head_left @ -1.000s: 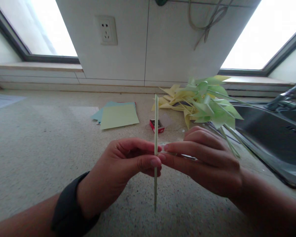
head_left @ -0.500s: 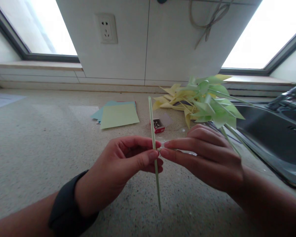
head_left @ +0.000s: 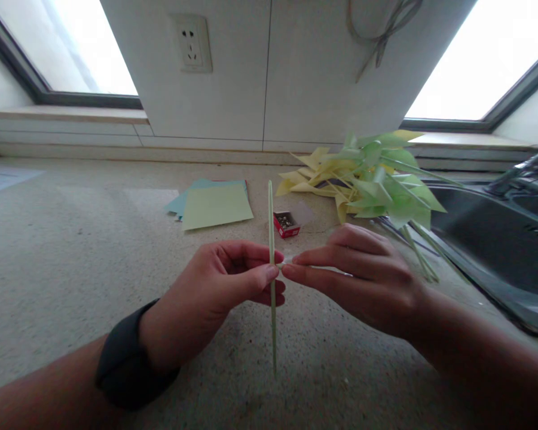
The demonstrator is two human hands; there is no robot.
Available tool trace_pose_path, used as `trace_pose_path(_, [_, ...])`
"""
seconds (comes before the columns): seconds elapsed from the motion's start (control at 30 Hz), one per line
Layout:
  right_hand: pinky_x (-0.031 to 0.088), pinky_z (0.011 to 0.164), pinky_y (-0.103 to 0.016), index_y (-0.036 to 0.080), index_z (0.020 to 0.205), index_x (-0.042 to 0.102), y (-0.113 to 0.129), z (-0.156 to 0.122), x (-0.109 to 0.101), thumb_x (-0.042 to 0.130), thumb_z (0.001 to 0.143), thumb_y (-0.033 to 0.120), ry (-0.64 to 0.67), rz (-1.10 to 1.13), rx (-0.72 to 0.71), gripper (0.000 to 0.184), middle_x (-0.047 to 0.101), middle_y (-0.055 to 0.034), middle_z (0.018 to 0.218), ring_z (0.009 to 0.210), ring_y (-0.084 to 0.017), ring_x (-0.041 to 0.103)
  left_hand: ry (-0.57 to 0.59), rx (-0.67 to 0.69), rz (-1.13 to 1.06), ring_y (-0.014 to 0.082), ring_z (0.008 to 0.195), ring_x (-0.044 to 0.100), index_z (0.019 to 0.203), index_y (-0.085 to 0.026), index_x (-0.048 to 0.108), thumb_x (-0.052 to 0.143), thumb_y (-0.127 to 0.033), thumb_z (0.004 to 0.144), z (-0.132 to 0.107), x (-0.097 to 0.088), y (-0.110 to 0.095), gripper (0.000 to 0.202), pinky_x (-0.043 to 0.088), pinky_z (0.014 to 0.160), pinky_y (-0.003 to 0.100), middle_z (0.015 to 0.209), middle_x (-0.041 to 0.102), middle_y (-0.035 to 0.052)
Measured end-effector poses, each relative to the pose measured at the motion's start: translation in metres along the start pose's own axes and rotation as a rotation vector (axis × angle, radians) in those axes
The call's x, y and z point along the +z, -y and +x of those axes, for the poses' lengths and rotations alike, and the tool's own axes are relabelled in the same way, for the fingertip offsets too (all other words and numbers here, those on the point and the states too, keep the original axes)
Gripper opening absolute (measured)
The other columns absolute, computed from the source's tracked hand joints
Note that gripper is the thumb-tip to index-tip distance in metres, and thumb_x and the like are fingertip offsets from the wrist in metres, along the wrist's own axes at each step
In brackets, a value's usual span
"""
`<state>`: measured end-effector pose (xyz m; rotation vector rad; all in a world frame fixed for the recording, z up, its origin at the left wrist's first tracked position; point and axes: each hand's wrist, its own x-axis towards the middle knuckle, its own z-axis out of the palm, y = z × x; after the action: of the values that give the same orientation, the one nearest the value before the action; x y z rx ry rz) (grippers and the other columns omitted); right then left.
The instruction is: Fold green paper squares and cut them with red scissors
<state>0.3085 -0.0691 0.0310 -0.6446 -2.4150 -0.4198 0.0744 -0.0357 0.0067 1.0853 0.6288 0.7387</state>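
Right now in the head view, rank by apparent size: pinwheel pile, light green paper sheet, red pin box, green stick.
1. pinwheel pile
2. light green paper sheet
3. red pin box
Unranked: green stick. It is long but thin and much nearer the camera, so it can't be compared fairly.

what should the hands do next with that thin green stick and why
Probably press the small pale piece in the right hand against the thin pale green stick: the left hand pinches the stick upright and the piece touches it.
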Motion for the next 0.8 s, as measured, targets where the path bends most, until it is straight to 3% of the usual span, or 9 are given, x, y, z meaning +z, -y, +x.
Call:
trace_pose_path(0.13, [0.049,0.073,-0.033,0.014,0.118,0.069,-0.002,-0.002,0.005,0.061,0.096,0.01,0.036,0.067,0.054,0.024,0.076,-0.0058,0.102,0.086,-0.018,0.061,0.002,-0.042,0.008,0.0125,0.072,0.074,0.089,-0.019,0.077,0.08,-0.021,0.085,0.003,-0.007,-0.001,0.006,0.063,0.073,0.026,0.082,0.076,-0.0005])
trace_pose_path(0.3, [0.05,0.073,-0.029,0.014,0.104,0.071,-0.005,-0.004,0.014,0.067,0.095,0.017,0.031,0.196,0.176,0.011,0.071,-0.0046,0.084,0.08,-0.015,0.061,0.014,-0.145,0.001,0.0118,0.071,0.072,0.091,-0.015,0.077,0.078,-0.019,0.084,0.007,-0.011,-0.005,0.008,0.063,0.072,0.024,0.083,0.074,0.0012])
trace_pose_path(0.5, [0.049,0.067,-0.025,0.018,0.104,0.07,-0.006,-0.008,0.022,0.066,0.096,0.022,0.159,0.357,0.286,0.01,0.07,-0.0024,0.084,0.075,-0.013,0.063,0.056,-0.297,0.072,0.0117,0.072,0.071,0.098,-0.011,0.078,0.08,-0.02,0.083,0.012,-0.017,-0.007,0.017,0.061,0.072,0.022,0.085,0.075,0.0057])
trace_pose_path(0.6, [0.05,0.068,-0.024,0.019,0.107,0.069,-0.008,-0.008,0.018,0.067,0.095,0.026,0.198,0.42,0.339,0.015,0.072,-0.0014,0.087,0.076,-0.011,0.065,0.046,-0.318,0.082,0.0117,0.074,0.072,0.1,-0.013,0.078,0.08,-0.021,0.083,0.012,-0.019,-0.008,0.019,0.061,0.074,0.022,0.09,0.076,0.006])
trace_pose_path(0.7, [0.051,0.065,-0.023,0.02,0.105,0.069,-0.019,-0.01,0.006,0.066,0.095,0.035,0.247,0.448,0.486,0.019,0.072,0.0001,0.085,0.071,-0.011,0.067,0.034,-0.326,0.074,0.0123,0.075,0.073,0.098,-0.015,0.078,0.081,-0.021,0.083,0.011,-0.019,-0.009,0.017,0.061,0.075,0.023,0.09,0.077,0.0054])
trace_pose_path(0.8, [0.044,0.051,-0.024,0.023,0.093,0.069,-0.036,-0.019,-0.01,0.063,0.095,0.044,0.475,0.276,0.586,0.022,0.067,0.0032,0.067,0.054,-0.011,0.059,0.025,-0.322,0.069,0.0127,0.073,0.074,0.095,-0.017,0.078,0.081,-0.019,0.082,0.01,-0.019,-0.012,0.013,0.062,0.073,0.022,0.087,0.077,0.0038])
